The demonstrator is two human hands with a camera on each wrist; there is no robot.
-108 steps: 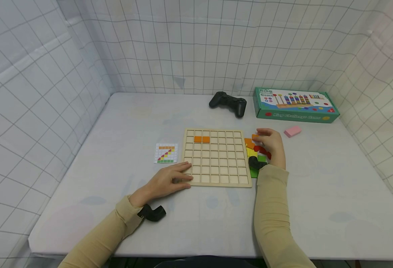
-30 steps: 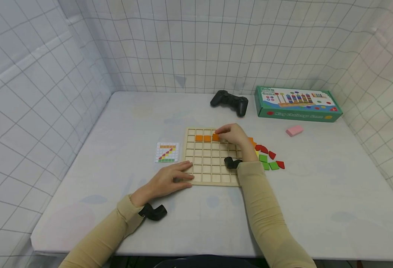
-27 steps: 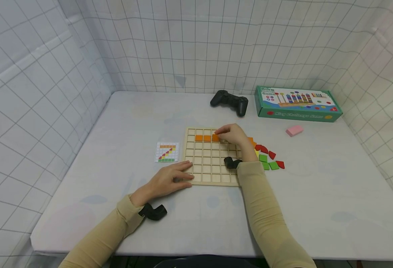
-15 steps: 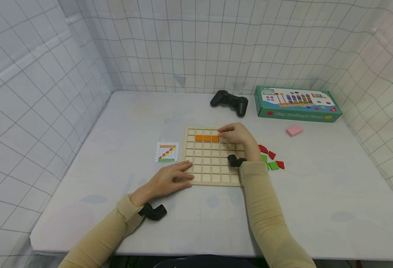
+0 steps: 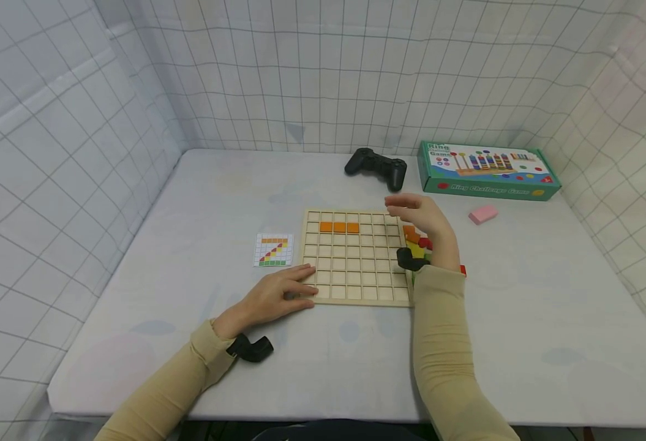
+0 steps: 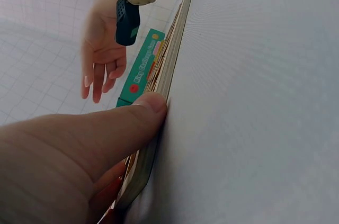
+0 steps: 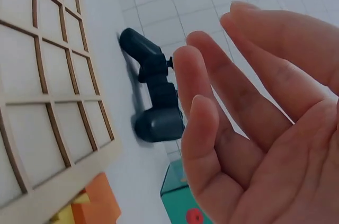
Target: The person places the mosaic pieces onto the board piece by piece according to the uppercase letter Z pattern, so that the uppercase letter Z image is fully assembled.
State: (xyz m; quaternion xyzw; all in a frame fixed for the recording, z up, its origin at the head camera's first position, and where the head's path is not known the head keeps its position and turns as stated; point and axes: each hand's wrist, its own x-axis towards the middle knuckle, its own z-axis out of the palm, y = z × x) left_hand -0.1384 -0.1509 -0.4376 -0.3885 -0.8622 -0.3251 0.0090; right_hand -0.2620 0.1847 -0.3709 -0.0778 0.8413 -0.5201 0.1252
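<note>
Right hand [image 5: 424, 214]: raised at the far right corner of the wooden grid board [image 5: 356, 263], apart from it. Fingers spread slightly and gently bent, palm bare, nothing in grasp. Left hand [image 5: 275, 297]: resting at the board's near left corner, fingers extended over the top surface, thumb touching the board's side; no piece in hold.

The orange squares [image 5: 339, 227] sit in the board, left of the right fingertips and slightly nearer, well apart from them. The left fingers lie nearer than these squares, also apart.

Count: one board, seven cells across. Three orange squares seated, side by side, in the second row from the far edge, occupying the second, third and fourth cells from the left. Loose orange pieces [image 5: 410, 234], yellow pieces [image 5: 415, 250], red pieces [image 5: 425, 243] and green pieces lie just right of the board; the right wrist covers part of this group, so their number cannot be told.

One patterned card [image 5: 274, 250], left of the board. One black game controller [image 5: 376, 168], beyond the board. One green box [image 5: 490, 171], far right. One pink block [image 5: 483, 214], just nearer than the box.
</note>
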